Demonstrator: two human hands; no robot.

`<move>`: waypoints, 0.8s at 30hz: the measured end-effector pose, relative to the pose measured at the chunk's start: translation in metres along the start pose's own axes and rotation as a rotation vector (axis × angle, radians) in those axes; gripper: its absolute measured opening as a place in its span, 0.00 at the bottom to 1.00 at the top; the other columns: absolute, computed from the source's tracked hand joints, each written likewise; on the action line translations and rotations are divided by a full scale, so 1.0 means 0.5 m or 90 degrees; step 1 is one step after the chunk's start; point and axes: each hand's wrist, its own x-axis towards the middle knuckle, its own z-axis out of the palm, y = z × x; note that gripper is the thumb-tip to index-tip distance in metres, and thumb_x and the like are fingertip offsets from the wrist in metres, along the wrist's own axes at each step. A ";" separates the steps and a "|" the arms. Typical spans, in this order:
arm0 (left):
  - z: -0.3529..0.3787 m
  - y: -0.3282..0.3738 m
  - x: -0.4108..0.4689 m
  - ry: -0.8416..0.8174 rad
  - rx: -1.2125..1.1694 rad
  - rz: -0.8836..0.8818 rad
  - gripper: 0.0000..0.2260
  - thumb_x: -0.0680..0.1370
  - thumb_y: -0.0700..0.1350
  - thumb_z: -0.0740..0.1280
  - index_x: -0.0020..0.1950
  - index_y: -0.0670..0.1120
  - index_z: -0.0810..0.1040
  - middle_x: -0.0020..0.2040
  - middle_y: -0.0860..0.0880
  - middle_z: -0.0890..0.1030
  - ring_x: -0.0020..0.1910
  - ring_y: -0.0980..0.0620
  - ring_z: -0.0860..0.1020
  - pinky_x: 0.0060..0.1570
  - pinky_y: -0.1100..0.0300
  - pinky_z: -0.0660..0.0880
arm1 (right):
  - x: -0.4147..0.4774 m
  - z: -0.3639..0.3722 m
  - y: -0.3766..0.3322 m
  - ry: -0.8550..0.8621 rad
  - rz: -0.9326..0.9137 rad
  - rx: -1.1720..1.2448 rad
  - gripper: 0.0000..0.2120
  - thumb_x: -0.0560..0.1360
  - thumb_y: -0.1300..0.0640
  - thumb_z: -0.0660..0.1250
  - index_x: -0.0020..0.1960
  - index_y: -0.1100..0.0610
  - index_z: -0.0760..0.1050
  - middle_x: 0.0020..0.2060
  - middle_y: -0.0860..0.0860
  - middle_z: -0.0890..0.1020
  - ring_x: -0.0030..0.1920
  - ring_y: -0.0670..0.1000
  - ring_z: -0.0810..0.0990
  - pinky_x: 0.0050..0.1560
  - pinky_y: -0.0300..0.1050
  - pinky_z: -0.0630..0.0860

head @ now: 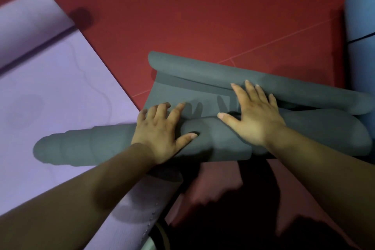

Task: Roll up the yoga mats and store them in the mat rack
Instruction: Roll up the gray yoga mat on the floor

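Observation:
A dark grey yoga mat (213,140) lies mostly rolled on the red floor in front of me. Its roll is uneven and telescopes out to the left over the purple mat. A short unrolled strip remains beyond the roll, and its far end curls up (182,63). My left hand (162,132) presses on top of the roll with fingers bent over its far side. My right hand (253,115) lies flat with spread fingers across the roll and the flat strip. No mat rack is in view.
A purple mat (50,91) lies flat at the left, its far end curled. A blue rolled mat (361,16) sits at the right edge. My knee in light leggings (146,205) is below the roll. Red floor (203,6) stretches beyond.

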 end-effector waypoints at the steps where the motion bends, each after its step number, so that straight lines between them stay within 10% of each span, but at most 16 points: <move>1: 0.004 0.005 -0.005 0.037 0.006 0.008 0.41 0.75 0.76 0.46 0.79 0.53 0.64 0.68 0.42 0.74 0.66 0.39 0.72 0.67 0.39 0.67 | 0.009 -0.002 0.000 0.000 0.000 0.005 0.46 0.72 0.22 0.52 0.81 0.41 0.40 0.83 0.50 0.43 0.82 0.54 0.41 0.79 0.62 0.42; 24: -0.016 -0.013 0.106 -0.068 -0.039 0.006 0.50 0.64 0.84 0.42 0.79 0.62 0.32 0.83 0.46 0.45 0.82 0.42 0.42 0.77 0.35 0.43 | 0.024 -0.031 0.047 0.059 -0.036 -0.048 0.47 0.68 0.21 0.44 0.81 0.44 0.49 0.82 0.53 0.53 0.81 0.56 0.52 0.79 0.60 0.50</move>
